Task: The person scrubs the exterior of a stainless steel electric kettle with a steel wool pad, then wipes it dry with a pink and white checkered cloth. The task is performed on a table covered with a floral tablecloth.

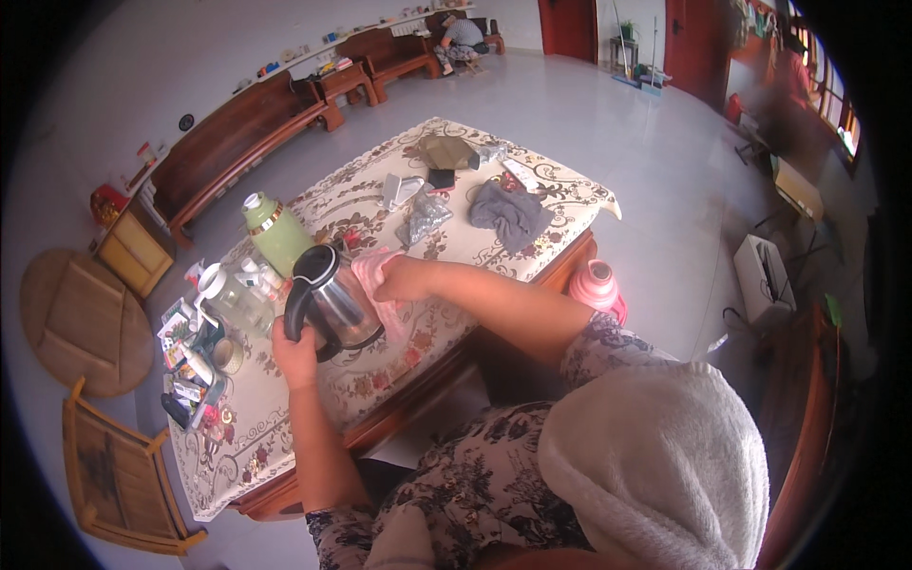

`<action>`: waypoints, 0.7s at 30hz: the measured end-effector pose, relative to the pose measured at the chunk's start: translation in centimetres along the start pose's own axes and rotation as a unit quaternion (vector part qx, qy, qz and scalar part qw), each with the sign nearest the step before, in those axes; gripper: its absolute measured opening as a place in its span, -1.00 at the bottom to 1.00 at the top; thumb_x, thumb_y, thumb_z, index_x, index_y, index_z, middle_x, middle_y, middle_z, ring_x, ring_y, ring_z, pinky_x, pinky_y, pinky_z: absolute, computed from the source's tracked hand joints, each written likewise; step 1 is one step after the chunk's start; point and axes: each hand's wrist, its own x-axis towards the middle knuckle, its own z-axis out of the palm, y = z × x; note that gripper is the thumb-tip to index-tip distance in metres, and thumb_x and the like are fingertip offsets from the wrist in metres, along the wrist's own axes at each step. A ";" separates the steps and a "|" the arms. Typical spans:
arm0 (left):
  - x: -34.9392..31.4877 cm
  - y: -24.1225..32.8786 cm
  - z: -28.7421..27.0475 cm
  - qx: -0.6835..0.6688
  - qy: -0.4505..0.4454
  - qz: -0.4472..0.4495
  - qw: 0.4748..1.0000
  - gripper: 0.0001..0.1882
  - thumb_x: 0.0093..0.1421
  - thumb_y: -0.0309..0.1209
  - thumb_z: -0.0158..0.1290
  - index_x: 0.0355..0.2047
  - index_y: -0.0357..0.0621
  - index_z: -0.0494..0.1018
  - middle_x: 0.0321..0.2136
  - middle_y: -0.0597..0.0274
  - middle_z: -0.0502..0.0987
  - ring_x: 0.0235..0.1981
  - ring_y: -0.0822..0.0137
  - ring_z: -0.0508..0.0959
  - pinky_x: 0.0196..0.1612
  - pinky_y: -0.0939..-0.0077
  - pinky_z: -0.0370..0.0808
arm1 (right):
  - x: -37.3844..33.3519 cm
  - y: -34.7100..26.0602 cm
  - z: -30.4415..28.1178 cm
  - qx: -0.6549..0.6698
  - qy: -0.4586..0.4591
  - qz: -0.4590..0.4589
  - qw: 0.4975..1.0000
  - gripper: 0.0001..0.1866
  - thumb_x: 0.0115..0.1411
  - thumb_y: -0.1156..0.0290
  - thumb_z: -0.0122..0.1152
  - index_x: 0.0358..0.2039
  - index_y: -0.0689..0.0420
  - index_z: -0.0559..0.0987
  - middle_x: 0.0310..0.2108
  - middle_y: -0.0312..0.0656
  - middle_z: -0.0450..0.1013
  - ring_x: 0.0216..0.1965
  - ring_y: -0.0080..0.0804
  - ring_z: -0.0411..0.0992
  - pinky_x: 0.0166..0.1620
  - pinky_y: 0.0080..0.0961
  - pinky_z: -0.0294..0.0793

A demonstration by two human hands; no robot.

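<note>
A steel electric kettle (344, 306) with a black lid and black handle is tilted over the flowered tablecloth (271, 418). My left hand (295, 356) is closed round the kettle's handle. Against the far side of its body lies a pink cloth (394, 328), gripped by my right hand (407, 278). Whether the kettle's base touches the table cannot be made out. Beside the kettle stand a green thermos flask (277, 235) and a clear jug (236, 302) with a white top.
A grey cloth (511, 215), a clear plastic bag (426, 220) and a brown bag (446, 152) lie on the table's far part. Small bottles and boxes crowd its left end. A pink thermos (597, 287) stands beyond the right edge. Two other people are farther off.
</note>
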 end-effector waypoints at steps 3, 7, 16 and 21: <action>-0.7 1.8 1.0 -0.053 -0.003 -0.060 0.997 -0.89 0.09 -0.61 -0.02 -0.39 -0.13 0.33 -0.63 0.36 0.37 -0.72 0.53 0.35 -0.65 0.64 0.30 | 1.3 1.7 1.1 0.374 -0.027 0.007 0.927 -0.63 0.06 0.64 0.06 -0.07 0.32 0.49 -0.15 -0.03 0.51 -0.08 -0.20 0.51 -0.09 -0.40 0.58; -0.8 2.0 0.6 -0.073 -0.021 -0.069 0.995 -0.87 0.10 -0.60 -0.03 -0.34 -0.14 0.34 -0.63 0.37 0.36 -0.74 0.54 0.33 -0.66 0.66 0.28 | 2.1 2.1 0.5 0.530 -0.116 -0.043 0.839 -0.41 0.05 0.83 -0.03 0.15 0.26 0.33 0.03 -0.06 0.42 0.04 -0.21 0.44 0.04 -0.37 0.54; -1.3 3.6 -0.1 -0.051 -0.025 -0.083 0.995 -0.94 0.14 -0.54 0.00 -0.40 -0.13 0.34 -0.67 0.40 0.32 -0.71 0.58 0.28 -0.64 0.63 0.22 | 6.8 5.7 5.2 0.381 0.221 -0.133 0.888 -0.69 0.05 0.67 0.06 -0.15 0.25 0.55 -0.27 -0.15 0.55 -0.31 -0.36 0.53 -0.36 -0.49 0.54; -0.6 1.3 0.2 0.031 -0.003 -0.066 0.997 -0.89 0.11 -0.51 -0.02 -0.32 -0.17 0.36 -0.69 0.34 0.35 -0.74 0.51 0.34 -0.66 0.58 0.29 | 13.1 10.2 8.1 0.072 0.407 -0.314 0.855 -0.66 0.17 0.35 0.05 -0.06 0.18 0.50 -0.07 -0.10 0.47 0.02 -0.28 0.41 0.07 -0.35 0.36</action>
